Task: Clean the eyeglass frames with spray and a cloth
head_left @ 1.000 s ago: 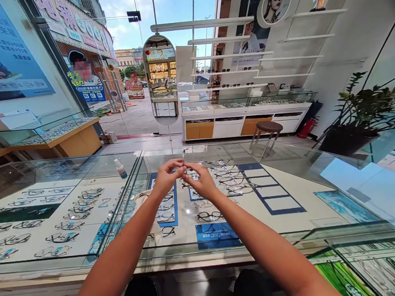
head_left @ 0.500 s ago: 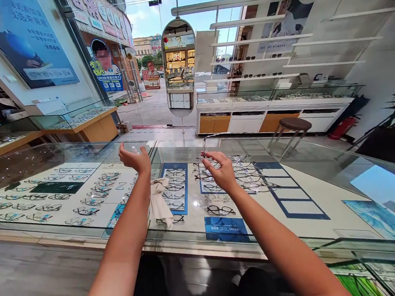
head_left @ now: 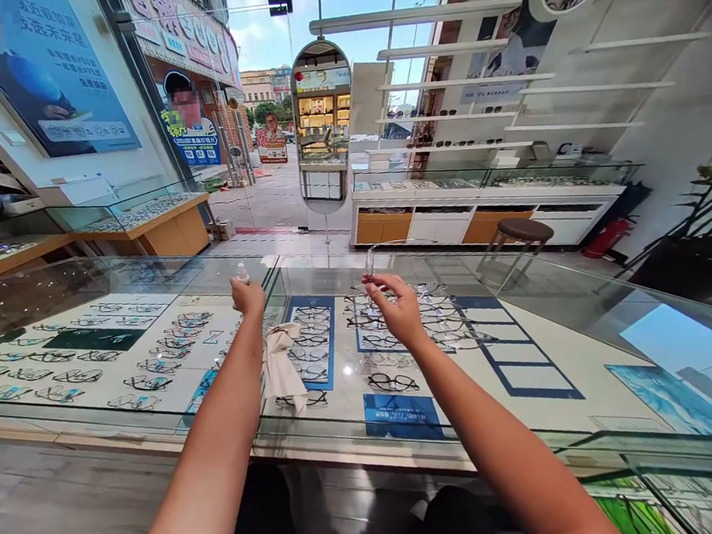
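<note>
My left hand (head_left: 249,298) is closed around a small spray bottle (head_left: 242,270), whose pale top sticks up above the fingers. Pinched between the fingertips of my right hand (head_left: 398,306) is a pair of glasses (head_left: 370,262), held up above the glass counter; its thin frame is hard to make out against the background. A beige cloth (head_left: 282,363) lies draped on the counter, below and to the right of my left hand. Black round glasses (head_left: 393,382) rest beneath my right hand, with several more frames on a blue-edged tray (head_left: 333,344) between the hands.
Rows of glasses (head_left: 77,376) fill the display to the left. A blue-framed tray (head_left: 545,390) and a blue card (head_left: 402,417) lie at the right and front. Beyond the counter stand an oval mirror (head_left: 321,129), a brown stool (head_left: 526,230) and white shelves (head_left: 415,17).
My left hand has turned and closed its fingers around the bottle, which now stands upright. My right hand keeps the glasses raised in nearly the same place. The view has shifted slightly.
</note>
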Tool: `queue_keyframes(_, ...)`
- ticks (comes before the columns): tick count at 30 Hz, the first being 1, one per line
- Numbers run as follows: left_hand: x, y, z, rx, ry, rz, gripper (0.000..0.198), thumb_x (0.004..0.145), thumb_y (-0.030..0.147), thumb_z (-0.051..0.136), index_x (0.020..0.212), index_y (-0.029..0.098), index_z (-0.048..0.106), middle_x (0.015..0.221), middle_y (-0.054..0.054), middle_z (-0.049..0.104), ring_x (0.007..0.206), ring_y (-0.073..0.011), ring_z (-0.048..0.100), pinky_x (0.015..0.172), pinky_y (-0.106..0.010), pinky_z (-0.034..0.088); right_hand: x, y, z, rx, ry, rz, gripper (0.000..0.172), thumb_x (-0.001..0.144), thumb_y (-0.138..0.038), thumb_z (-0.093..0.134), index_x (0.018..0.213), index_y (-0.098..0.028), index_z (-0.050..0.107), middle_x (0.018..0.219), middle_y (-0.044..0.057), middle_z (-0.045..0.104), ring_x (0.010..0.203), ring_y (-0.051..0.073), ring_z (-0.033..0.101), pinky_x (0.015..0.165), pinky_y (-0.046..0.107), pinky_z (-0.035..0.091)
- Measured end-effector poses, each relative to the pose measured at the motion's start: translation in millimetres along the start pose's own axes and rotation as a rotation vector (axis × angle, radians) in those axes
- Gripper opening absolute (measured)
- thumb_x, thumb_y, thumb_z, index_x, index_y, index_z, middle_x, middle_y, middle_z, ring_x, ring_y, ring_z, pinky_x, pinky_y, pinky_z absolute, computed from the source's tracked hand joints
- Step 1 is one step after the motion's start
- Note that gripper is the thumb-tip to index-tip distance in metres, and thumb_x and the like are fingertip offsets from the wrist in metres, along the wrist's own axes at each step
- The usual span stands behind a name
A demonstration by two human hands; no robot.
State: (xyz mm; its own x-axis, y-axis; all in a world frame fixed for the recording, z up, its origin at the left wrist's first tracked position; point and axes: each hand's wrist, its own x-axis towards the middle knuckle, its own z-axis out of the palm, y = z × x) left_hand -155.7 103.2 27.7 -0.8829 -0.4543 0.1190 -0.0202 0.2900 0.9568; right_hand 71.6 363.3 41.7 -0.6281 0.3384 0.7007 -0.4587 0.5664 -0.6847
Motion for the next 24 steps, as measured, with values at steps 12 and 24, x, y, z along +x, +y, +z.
queue_keyframes(12, -96.9, 54.9, 7.2, -0.661, -0.892, 0.269, 0.059, 0.092, 0.081, 0.054, 0.078, 0.023, 0.061, 0.072, -0.004, 0.060, 0.069, -0.0181, 0.059, 0.073, -0.033, 0.054, 7.0, -11.1, -5.3, 0.115, 0.021, 0.132, 0.033, 0.094, -0.051, 0.073, 0.107, -0.023, 0.085, 0.114, 0.011, 0.087, 0.104, 0.029, 0.076, 0.085, 0.043, 0.055)
queue_keyframes(24, -131.0, 68.4, -5.7, -0.772, -1.350, 0.087, 0.076, 0.081, 0.094, 0.052, 0.055, 0.022, 0.056, 0.052, -0.001, 0.043, 0.056, -0.0165, 0.049, 0.059, -0.032, 0.042, 8.0, -22.4, -3.8, 0.434, -0.191, 0.364, 0.044, 0.085, -0.063, 0.083, 0.103, -0.024, 0.086, 0.102, 0.008, 0.086, 0.100, 0.026, 0.074, 0.095, 0.042, 0.055)
